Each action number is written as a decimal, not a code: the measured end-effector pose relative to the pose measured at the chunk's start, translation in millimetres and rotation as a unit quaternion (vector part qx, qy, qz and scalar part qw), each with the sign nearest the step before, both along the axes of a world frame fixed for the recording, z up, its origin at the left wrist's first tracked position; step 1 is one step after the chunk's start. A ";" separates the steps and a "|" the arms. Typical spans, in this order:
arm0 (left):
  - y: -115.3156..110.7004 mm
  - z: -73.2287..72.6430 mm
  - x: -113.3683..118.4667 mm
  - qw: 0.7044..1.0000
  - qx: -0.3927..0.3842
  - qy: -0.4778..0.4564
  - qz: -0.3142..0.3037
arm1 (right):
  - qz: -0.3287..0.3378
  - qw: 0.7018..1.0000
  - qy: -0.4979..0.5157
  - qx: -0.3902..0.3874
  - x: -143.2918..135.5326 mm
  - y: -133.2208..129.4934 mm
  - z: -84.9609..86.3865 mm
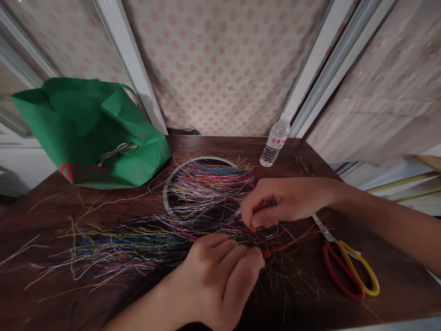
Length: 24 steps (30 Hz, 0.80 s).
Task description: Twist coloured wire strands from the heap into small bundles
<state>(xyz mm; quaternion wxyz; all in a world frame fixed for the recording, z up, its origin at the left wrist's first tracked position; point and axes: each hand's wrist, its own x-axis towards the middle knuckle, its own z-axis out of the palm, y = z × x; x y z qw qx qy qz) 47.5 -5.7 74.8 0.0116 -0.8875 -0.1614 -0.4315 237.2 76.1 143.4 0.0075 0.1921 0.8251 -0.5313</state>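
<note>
While the dark wooden table fills much of the lower frame, the green bag stands on it at the upper left. Across the lower middle lies the bundle of coloured strands; I judge the work to be partway, because its right part is already gathered, but the binding there seems not finished. Its long axis runs nearly from left to right, with loose ends spreading toward the left edge. Just above, the round tray bears more strands, lying loose. At the lower centre, the left hand is closed in a fist over the bundle; the right hand, right of centre, pinches between thumb and forefinger a piece of red cord. The scissors rest at the lower right, and the water bottle stands right of upper centre. Smallest is the red wrap, just beside the fist, from which cord trails to the right.
</note>
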 end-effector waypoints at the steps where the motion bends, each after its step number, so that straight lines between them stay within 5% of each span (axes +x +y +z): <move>1: 0.1 1.3 -1.2 1.000 0.001 -0.014 0.004 | -0.004 0.998 0.018 -0.054 -1.6 0.6 -9.0; 5: 6.0 4.1 -5.3 0.996 -0.002 -0.061 0.062 | -0.074 0.966 0.099 -0.228 -4.9 -11.6 -45.6; 8: 14.7 0.7 -6.0 0.989 0.026 -0.061 0.132 | -0.170 0.946 0.152 -0.231 -6.0 -31.9 -61.9; 10: 20.3 -3.5 -5.1 0.983 0.044 -0.055 0.170 | -0.245 0.947 0.154 -0.140 -6.6 -49.8 -63.9; 13: 24.5 -8.9 -2.5 0.980 0.038 -0.029 0.195 | -0.323 0.931 0.098 0.140 -5.5 -78.5 -55.3; 17: 21.3 -11.4 -0.3 0.984 0.027 0.020 0.173 | -0.262 0.838 0.036 0.478 1.5 -99.2 -30.6; 21: 14.4 -10.5 -0.6 0.995 0.028 0.044 0.091 | -0.167 0.808 -0.009 0.565 10.1 -81.1 -0.7; 24: 9.2 -7.1 -1.5 0.997 0.035 0.042 0.049 | -0.118 0.854 0.003 0.507 10.9 -51.7 18.0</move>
